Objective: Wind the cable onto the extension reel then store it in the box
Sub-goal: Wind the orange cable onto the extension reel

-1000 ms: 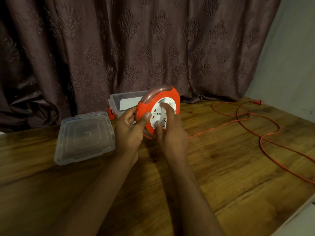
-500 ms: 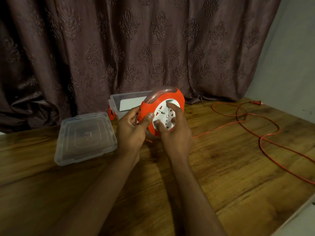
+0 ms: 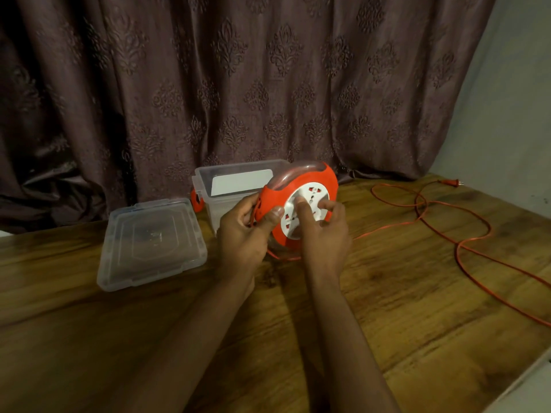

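left hand [image 3: 243,234] grips orange reel [image 3: 298,186] rim | right hand [image 3: 323,231] fingers on white socket face | cable [image 3: 465,242] loose across table [image 3: 417,308] | box [image 3: 235,180] behind

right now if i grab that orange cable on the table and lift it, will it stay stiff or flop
The orange cable will probably flop: it lies in loose, crossing loops on the table. It looks thin, so likely light. Its plug end may drag behind.
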